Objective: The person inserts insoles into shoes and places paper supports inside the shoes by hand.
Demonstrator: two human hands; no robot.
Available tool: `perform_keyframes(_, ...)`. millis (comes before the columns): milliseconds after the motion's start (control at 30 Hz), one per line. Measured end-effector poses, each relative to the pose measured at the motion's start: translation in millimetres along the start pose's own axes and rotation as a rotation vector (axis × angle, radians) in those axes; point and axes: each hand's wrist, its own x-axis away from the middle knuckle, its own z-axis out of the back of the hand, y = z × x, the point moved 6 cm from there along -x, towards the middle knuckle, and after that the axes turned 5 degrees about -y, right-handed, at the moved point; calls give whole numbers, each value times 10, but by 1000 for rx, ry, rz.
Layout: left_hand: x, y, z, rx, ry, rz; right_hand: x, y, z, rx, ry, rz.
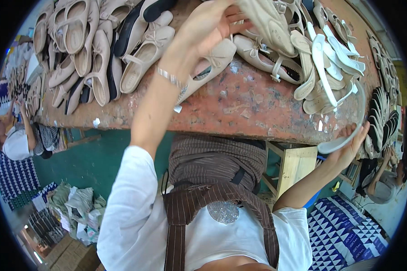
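My left arm reaches up across the workbench (257, 106). My left hand (208, 29) has its fingers curled at the edge of a blurred beige insole (273, 29) and appears to grip it; its thumb is hidden. Beneath that wrist lies a beige shoe with a bow (212, 65). Low on the right, past the bench's front edge, my right hand (352, 143) is closed on a curved, whitish insole (337, 145), whose pale, see-through far part arcs upward. Close by, white insoles (330, 58) and beige insoles (305, 67) lie in a loose heap.
Beige bow-front shoes (99, 63) crowd the bench's left and back. On the right stands a row of dark-and-pale soles (382, 117). A wooden stool (296, 167) sits beneath the edge. One co-worker (20, 140) is at far left, another (386, 180) at far right. Blue-and-white boxes (343, 226) are stacked lower right.
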Motion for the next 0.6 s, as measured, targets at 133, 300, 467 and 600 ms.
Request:
perform_keyframes(133,442,300,-428,-1834,371,-52,169,-116,170,-425,-251,-45)
perform_keyframes(300,1543,76,-98,-1527,502,247,312,111,222,-305,-293,-92)
perform_keyframes(467,1885,-146,264,-1297,666,207,409,432,64,-77,-322,-341)
perform_keyframes(600,1828,-119,104,-1238,556,142,924,607,-719,87,-195,-642)
